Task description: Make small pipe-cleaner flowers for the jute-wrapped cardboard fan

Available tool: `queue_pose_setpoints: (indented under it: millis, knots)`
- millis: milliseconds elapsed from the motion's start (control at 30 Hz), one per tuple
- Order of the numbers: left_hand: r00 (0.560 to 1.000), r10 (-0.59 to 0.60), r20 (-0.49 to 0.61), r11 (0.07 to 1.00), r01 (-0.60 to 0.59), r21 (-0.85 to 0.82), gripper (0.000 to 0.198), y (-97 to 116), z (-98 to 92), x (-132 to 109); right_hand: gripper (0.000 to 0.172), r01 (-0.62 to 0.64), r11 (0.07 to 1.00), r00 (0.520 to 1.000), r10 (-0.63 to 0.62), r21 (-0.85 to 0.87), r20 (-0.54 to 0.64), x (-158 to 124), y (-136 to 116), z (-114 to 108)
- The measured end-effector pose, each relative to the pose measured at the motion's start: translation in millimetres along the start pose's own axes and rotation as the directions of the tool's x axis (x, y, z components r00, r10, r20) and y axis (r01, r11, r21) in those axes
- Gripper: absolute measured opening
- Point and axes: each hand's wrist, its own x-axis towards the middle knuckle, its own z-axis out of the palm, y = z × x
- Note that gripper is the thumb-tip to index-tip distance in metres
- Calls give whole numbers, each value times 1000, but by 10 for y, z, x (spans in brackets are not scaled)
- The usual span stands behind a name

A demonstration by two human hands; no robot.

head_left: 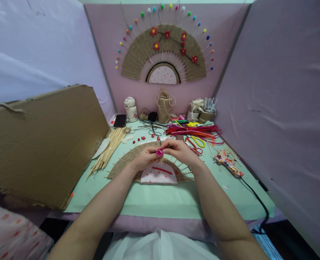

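Observation:
My left hand and my right hand meet over the middle of the table, fingers pinched together on a small pink flower. Under them lies a half-made fan of jute and wooden sticks with a white, red-dotted half-round base that carries a red strip. Small red flower pieces lie just beyond the fan.
A finished fan hangs on the back wall. Bamboo sticks and a big cardboard sheet are on the left. Coloured pipe cleaners, scissors, a glue gun with its black cord, a jute spool and jars stand behind.

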Motion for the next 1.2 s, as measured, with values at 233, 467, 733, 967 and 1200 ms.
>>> queue_pose_setpoints:
  millis: [233, 467, 733, 967, 1200]
  knots:
    - [1000, 19, 0, 1000, -19, -6, 30, -28, -18, 3, 7, 60, 997, 998, -58, -57, 38, 10, 18, 44]
    - [999, 33, -29, 999, -34, -42, 29, -9, -8, 6, 8, 89, 987, 995, -95, -137, -35, 27, 47, 84]
    - [923, 239, -301, 971, -226, 79, 24, -15, 32, 80, 17, 19, 996, 963, -43, -92, -265, 54, 54, 55]
    - [887, 332, -321, 939, -277, 205, 21, -51, 22, 97, 13, 49, 987, 966, -85, -151, -244, 61, 82, 96]
    - [882, 346, -320, 933, -288, 216, 18, -43, 40, 91, 11, 59, 979, 965, -105, -193, -239, 59, 60, 118]
